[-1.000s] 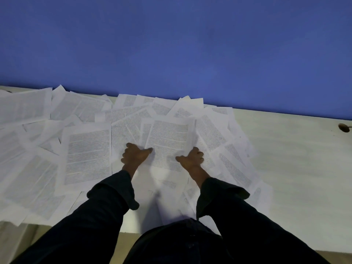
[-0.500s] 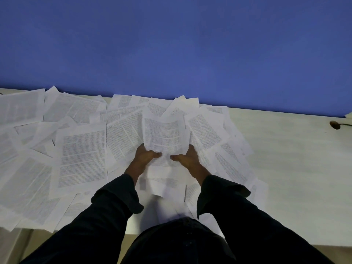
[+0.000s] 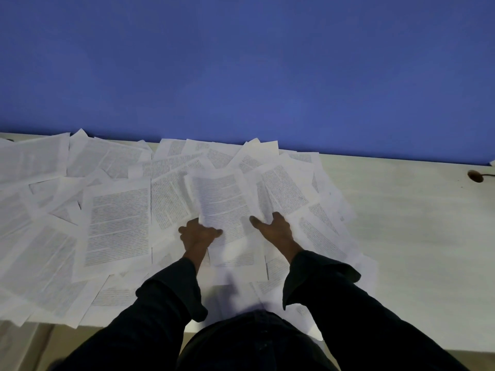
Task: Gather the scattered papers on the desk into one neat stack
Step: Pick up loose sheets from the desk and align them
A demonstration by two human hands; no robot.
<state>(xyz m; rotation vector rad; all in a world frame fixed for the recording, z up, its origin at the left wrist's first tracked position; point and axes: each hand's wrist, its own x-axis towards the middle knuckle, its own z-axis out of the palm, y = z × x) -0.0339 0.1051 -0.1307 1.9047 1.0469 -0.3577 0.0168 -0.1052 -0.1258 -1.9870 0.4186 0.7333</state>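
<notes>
The task looks barely begun: the left hand [image 3: 198, 233] pinches a small bundle of sheets [image 3: 222, 202] at centre, the right hand [image 3: 273, 228] rests beside it with fingers loosely spread, while scattered papers [image 3: 115, 223] cover the desk [image 3: 417, 236] from far left to middle, unstacked

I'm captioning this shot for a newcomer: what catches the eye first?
The printed sheets scattered over the left and middle of the pale desk, under a blue wall. At centre, the left hand grips a curling sheet; the right hand lies alongside.
</notes>
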